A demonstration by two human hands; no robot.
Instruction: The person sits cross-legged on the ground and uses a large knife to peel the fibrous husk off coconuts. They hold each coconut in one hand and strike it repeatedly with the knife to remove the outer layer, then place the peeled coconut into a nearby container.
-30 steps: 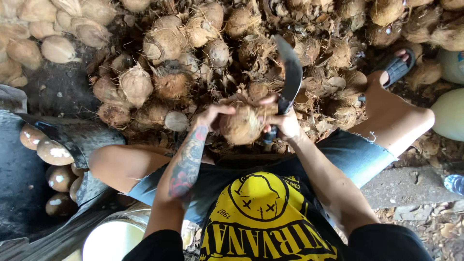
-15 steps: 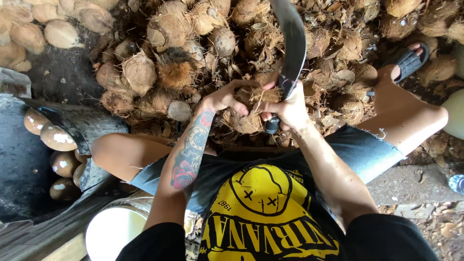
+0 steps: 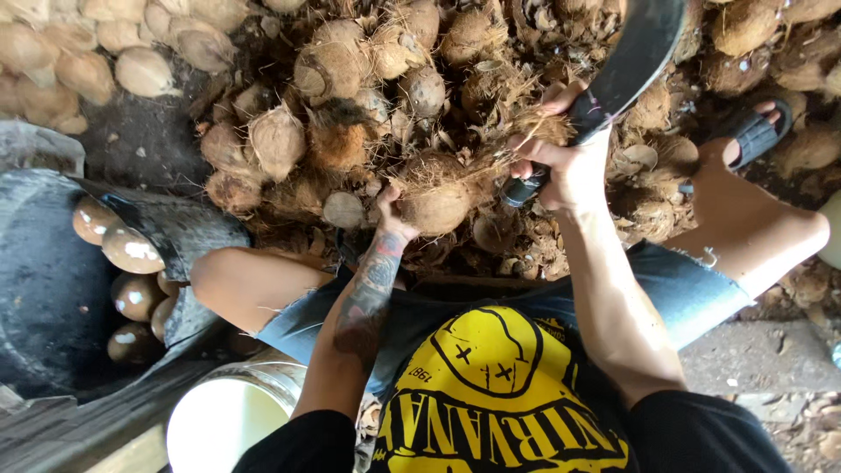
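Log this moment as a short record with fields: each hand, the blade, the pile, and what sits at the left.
left hand: left hand grips a husked coconut, steadying it in front of the knees
right hand: right hand closed on the dark handle of a machete
blade: curved, raised above the coconut, not touching it
pile: heap of coconuts and husk beyond the hands
left side: dark tub with peeled coconuts at its edge; white bucket below
foot: black sandal on the husks
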